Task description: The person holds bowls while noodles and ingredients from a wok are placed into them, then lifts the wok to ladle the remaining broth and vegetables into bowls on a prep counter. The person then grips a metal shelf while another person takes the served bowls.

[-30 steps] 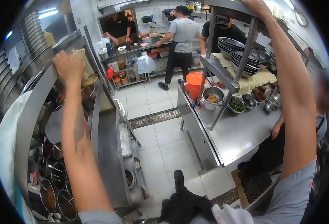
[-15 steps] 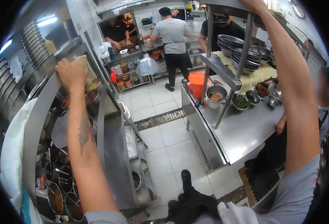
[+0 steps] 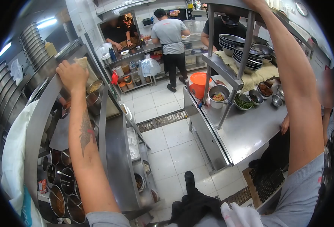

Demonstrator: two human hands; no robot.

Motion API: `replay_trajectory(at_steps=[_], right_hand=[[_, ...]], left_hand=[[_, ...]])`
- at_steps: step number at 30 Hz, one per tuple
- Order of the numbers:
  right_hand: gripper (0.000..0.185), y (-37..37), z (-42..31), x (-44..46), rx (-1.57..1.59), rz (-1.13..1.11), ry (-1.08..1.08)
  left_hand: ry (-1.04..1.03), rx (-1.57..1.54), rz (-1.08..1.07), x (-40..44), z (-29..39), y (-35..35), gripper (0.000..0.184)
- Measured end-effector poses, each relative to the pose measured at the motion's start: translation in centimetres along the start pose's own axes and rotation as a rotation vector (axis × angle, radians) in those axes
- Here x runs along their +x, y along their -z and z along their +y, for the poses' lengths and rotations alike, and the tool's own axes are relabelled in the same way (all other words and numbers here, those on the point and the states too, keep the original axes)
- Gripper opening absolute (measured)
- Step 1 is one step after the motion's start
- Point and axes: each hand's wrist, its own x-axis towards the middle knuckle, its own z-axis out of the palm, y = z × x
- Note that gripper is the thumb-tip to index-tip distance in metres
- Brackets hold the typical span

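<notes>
My left hand rests on top of the steel shelf frame at left, its fingers bent over the edge. Beside its fingertips lies a folded beige cloth. Far up at the top edge, my right hand lies against the upper steel shelf of the counter rack; its fingers are cut off by the frame. Both of my arms are raised and spread. Under the right arm stand stacked metal bowls on a beige cloth.
Several pots with ladles stand below my left arm. An orange bucket, a pot of food and a bowl of green vegetables are on the right counter. A co-worker stands ahead. A drain grate crosses the tiled floor.
Both of my hands stay where they were. The co-worker in the grey shirt has shifted stance and turned slightly. The view has swung a little, so the right counter appears slightly further left.
</notes>
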Motion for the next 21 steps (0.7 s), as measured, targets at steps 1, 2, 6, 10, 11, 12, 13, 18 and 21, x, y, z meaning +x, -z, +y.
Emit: replay_trajectory(at_steps=[1, 2, 6, 10, 11, 12, 13, 18, 21], right_hand=[[0.051, 0.1, -0.1, -0.2, 0.004, 0.004, 0.0], [0.051, 0.0, 0.1, 0.0, 0.004, 0.004, -0.001], [0.051, -0.9, 0.7, 0.7, -0.01, 0.031, -0.004], [0.05, -0.6, 0.5, 0.8, 0.035, -0.054, -0.04], [0.05, -0.6, 0.6, 0.8, 0.034, -0.055, -0.04], [0.05, -0.8, 0.7, 0.8, 0.026, -0.035, -0.014], [0.05, -0.9, 0.8, 0.8, 0.017, -0.016, 0.013], [0.048, -1.3, 0.9, 0.9, 0.078, 0.007, 0.014], [0.047, -1.2, 0.7, 0.8, 0.104, 0.02, 0.001]], left_hand=[[0.0, 0.0, 0.001, 0.0, 0.0, 0.0, 0.038], [0.002, -0.002, 0.004, 0.0, 0.0, 0.1, 0.038], [0.001, -0.001, 0.006, -0.1, 0.0, 0.2, 0.038], [-0.002, -0.008, 0.006, 0.0, 0.0, 0.1, 0.038], [0.004, -0.014, 0.004, 0.0, 0.0, 0.1, 0.04], [0.009, -0.02, 0.0, 0.0, 0.1, 0.1, 0.042], [0.008, -0.02, -0.001, 0.0, 0.1, 0.0, 0.042], [0.007, -0.011, 0.039, -0.1, 0.1, -0.3, 0.041], [0.001, -0.017, 0.06, -0.1, 0.0, -0.6, 0.04]])
